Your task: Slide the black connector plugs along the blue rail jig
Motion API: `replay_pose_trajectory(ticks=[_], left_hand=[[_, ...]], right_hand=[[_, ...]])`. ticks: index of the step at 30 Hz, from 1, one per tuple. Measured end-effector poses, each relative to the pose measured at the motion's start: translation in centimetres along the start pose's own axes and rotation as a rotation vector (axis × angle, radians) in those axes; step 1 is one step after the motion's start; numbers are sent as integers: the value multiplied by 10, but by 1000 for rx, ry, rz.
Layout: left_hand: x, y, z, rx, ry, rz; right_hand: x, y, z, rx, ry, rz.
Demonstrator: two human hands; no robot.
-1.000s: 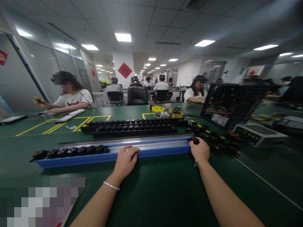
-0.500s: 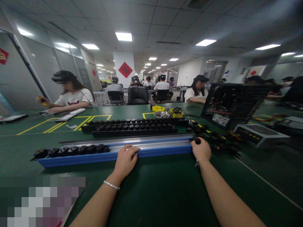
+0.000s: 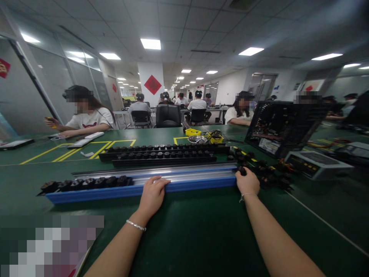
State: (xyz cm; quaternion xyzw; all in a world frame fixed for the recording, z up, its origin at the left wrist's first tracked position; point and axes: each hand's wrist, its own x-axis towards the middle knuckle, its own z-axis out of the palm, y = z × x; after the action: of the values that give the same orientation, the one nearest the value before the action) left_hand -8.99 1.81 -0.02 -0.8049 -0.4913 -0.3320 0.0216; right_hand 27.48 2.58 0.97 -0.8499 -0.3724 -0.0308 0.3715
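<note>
A long metal channel, its outside covered in blue, lies across the green table in front of me. Black round-topped socket modules sit in a row at its left end, and its right part shows bare silver inside. My left hand grips the channel's front wall near the middle, fingers draped over the rim. At the right end my right hand is closed round a small black socket module, partly hidden by the fingers. Loose black modules are scattered just right of that hand.
Behind the channel lie two black strips filled with modules. Farther back are a metal dish and yellow bins. An open computer case and a power supply unit stand at right. Co-workers sit across the table.
My right hand has shifted slightly right with the black socket module, just past the channel's end. My left hand stays on the channel.
</note>
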Motion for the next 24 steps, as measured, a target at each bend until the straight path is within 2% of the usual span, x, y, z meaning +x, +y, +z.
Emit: replay_pose_trajectory(ticks=[24], left_hand=[[1, -1, 2, 35, 21, 11]], right_hand=[[18, 15, -1, 30, 14, 59]])
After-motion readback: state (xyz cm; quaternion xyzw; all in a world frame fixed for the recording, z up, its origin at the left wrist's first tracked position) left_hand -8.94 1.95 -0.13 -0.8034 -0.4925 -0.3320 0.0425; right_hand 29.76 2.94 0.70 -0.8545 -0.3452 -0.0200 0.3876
